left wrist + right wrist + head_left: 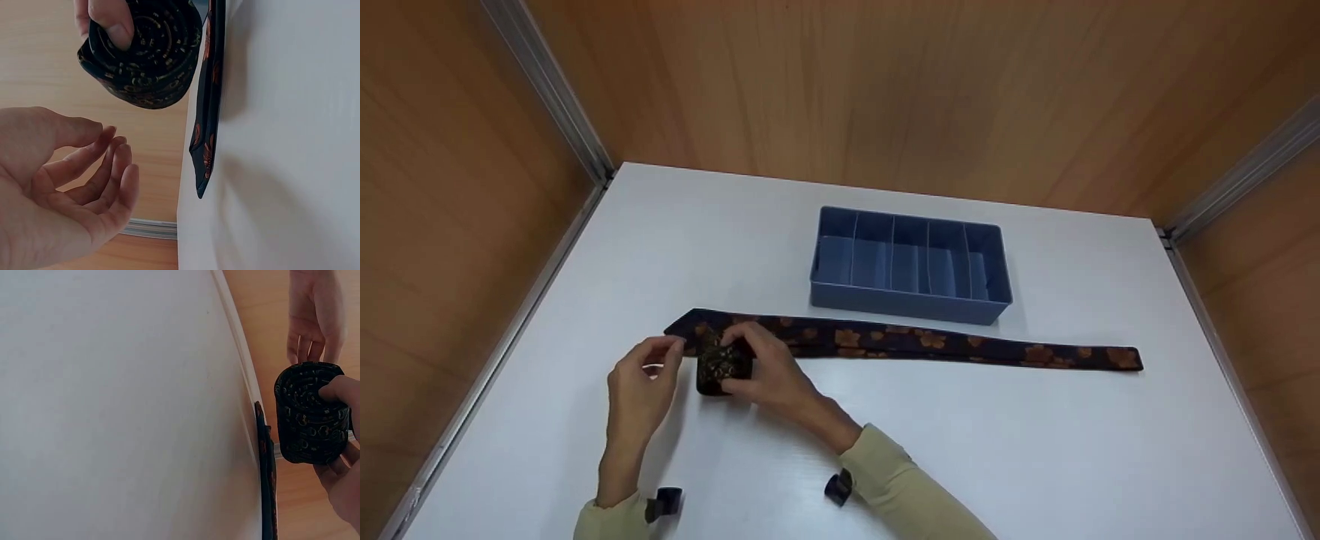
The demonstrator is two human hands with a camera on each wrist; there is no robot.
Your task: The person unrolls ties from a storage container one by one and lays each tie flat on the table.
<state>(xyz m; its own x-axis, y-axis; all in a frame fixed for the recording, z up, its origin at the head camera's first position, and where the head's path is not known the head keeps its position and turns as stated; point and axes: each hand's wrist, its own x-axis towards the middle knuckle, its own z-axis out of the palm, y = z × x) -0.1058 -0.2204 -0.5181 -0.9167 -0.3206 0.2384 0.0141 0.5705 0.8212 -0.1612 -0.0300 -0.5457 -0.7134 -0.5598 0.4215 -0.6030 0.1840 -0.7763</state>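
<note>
A dark necktie with a small gold pattern is wound into a thick roll (711, 377). My right hand (777, 375) grips this rolled necktie by its two ends, thumb pressed on the spiral in the left wrist view. The roll is held above the table. My left hand (639, 390) is beside it on the left, thumb close to its loosely bent fingertips, with nothing between them. Behind the roll, a second necktie (885, 341), navy with orange flowers, lies stretched out across the table, its pointed end (202, 183) at the left.
A blue box (911, 301) with several narrow compartments stands behind the flowered necktie. Wooden panels (840, 90) enclose the white table (997, 450) at the back and sides. A small black device sits at each sleeve cuff.
</note>
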